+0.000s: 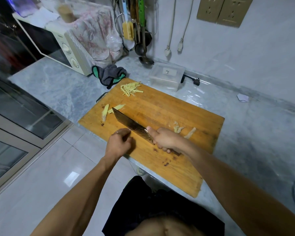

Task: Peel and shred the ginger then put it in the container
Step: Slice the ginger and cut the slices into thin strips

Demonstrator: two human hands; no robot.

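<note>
While the right grip (pixel 163 139) clasps the cleaver (pixel 131 125), ginger shreds (pixel 130 88) lie well beyond

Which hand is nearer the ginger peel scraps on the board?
Right. The right hand, gripping the cleaver, sits just beside the peel scraps; the left hand is farther, across the blade.

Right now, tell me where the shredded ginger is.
In the head view, the shredded ginger lies at the cutting board's far left corner, between the grey cloth and the clear container.
</note>
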